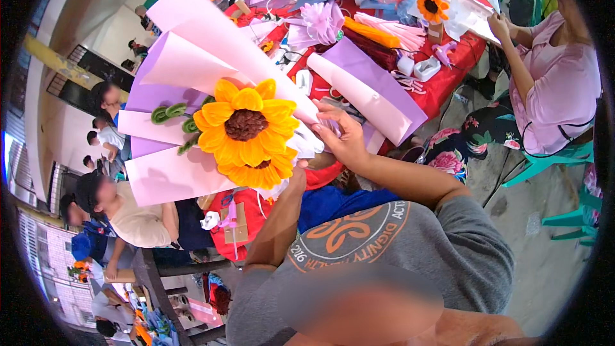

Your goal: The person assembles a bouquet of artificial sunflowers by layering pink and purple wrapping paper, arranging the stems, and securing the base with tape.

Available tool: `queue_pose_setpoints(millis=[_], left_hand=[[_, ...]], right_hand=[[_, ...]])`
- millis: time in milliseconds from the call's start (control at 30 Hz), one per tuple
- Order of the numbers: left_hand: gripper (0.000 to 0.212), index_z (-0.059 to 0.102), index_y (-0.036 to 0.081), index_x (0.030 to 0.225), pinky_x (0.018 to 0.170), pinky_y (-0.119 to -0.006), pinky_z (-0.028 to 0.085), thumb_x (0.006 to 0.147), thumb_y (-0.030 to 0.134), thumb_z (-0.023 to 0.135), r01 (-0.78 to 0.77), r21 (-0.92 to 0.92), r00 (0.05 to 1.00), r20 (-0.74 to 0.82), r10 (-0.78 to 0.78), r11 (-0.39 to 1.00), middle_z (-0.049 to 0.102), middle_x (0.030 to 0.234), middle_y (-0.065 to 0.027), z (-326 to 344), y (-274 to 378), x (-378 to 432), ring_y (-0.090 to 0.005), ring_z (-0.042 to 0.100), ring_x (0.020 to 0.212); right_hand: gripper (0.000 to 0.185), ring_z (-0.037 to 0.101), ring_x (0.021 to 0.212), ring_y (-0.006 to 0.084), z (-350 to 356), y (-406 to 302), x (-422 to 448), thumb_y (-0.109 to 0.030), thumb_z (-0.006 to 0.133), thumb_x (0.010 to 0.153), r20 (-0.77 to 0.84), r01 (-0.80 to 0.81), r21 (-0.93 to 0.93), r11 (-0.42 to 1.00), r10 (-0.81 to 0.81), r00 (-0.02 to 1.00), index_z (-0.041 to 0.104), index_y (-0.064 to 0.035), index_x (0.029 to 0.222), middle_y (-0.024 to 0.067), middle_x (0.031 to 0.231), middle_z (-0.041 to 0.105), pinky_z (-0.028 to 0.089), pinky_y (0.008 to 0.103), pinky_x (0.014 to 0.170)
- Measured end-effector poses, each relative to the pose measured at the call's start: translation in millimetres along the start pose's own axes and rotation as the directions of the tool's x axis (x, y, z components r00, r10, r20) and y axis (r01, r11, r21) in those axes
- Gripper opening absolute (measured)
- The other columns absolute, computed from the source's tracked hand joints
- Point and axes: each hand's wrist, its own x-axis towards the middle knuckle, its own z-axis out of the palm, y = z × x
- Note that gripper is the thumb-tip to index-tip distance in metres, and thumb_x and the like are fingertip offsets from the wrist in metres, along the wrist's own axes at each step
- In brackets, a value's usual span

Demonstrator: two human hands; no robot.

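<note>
A bouquet of yellow fuzzy-stem sunflowers point(247, 125) with brown centres and curled green fuzzy-stem leaves point(168, 113) lies in pink and lilac wrapping paper point(192, 14). White wrapping point(310, 142) shows at its gathered base. My left hand point(301, 168) holds the bouquet from below near that base, mostly hidden behind flowers and paper. On the other side, my right hand point(343, 137) has its thumb and forefinger at the lower corner of the pink paper. Just beyond my right hand, a folded pink and lilac sheet point(370, 96) rests on the table.
The red-covered table point(444, 89) bears orange and pink fuzzy stems point(370, 31), a lilac ribbon bow point(322, 21), a white tape dispenser point(426, 68) and more sunflowers point(432, 5). Pink scissors point(230, 216) lie near my left forearm. A person in pink point(552, 81) sits at the right.
</note>
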Motion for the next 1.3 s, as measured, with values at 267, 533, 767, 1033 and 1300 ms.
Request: queue_pose_setpoints(millis=[267, 533, 767, 1033, 1300], left_hand=[[0.069, 0.038, 0.003, 0.126, 0.098, -0.039, 0.038, 0.068, 0.021, 0.071, 0.066, 0.0, 0.997, -0.029, -0.066, 0.998, 0.048, 0.122, -0.0077, -0.8, 5.0, 3.5, -0.0236, 0.046, 0.113], [0.079, 0.037, 0.004, 0.126, 0.097, -0.04, 0.04, 0.063, 0.025, 0.079, 0.146, -0.054, 0.989, 0.018, -0.145, 0.988, 0.049, 0.119, -0.0059, -11.4, 18.1, 4.2, -0.0235, 0.049, 0.11], [0.075, 0.039, 0.007, 0.125, 0.095, -0.04, 0.041, 0.064, 0.024, 0.079, 0.082, -0.083, 0.997, 0.02, -0.08, 0.993, 0.05, 0.116, -0.004, -11.3, 15.4, -0.8, -0.0219, 0.05, 0.108], [0.069, 0.042, 0.01, 0.122, 0.094, -0.039, 0.042, 0.065, 0.024, 0.079, 0.284, -0.163, 0.94, -0.15, -0.308, 0.945, 0.05, 0.115, -0.0022, 3.8, 32.2, 4.5, -0.0201, 0.051, 0.105], [0.069, 0.04, 0.011, 0.124, 0.095, -0.038, 0.041, 0.068, 0.026, 0.077, 0.238, -0.116, 0.97, -0.031, -0.243, 0.964, 0.049, 0.118, -0.0015, -5.6, 36.1, 12.8, -0.0187, 0.05, 0.107]], right_hand=[[0.015, 0.057, 0.1, 0.024, -1.3, -15.4, 4.2, 0.002, 0.064, 0.076, 0.099, -0.02, 0.035, 0.999, 0.017, 0.995, 0.059, -0.0001, 0.09, 0.0184, 0.11, 0.057, 0.045, 0.0316, 0.084], [0.02, 0.052, 0.108, 0.0258, -2.7, -12.7, 8.0, -0.002, 0.066, 0.073, 0.111, 0.016, -0.047, 0.999, -0.011, 0.994, 0.059, -0.0002, 0.092, 0.0178, 0.112, 0.056, 0.039, 0.0355, 0.09], [0.017, 0.045, 0.117, 0.023, -12.0, -5.1, 4.6, 0.0, 0.061, 0.079, 0.117, -0.054, 0.056, 0.997, 0.047, 0.992, 0.058, -0.0013, 0.096, 0.0176, 0.121, 0.051, 0.031, 0.0369, 0.099], [0.012, 0.046, 0.115, 0.0233, -12.1, -15.1, 8.2, -0.004, 0.061, 0.081, 0.167, -0.232, 0.406, 0.884, 0.177, 0.97, 0.059, -0.0019, 0.093, 0.0173, 0.125, 0.047, 0.034, 0.0356, 0.097], [0.015, 0.043, 0.119, 0.0228, -18.4, -30.6, 20.0, -0.007, 0.062, 0.081, 0.395, -0.443, 0.494, 0.748, 0.26, 0.881, 0.055, -0.0038, 0.094, 0.018, 0.129, 0.043, 0.032, 0.0378, 0.099]])
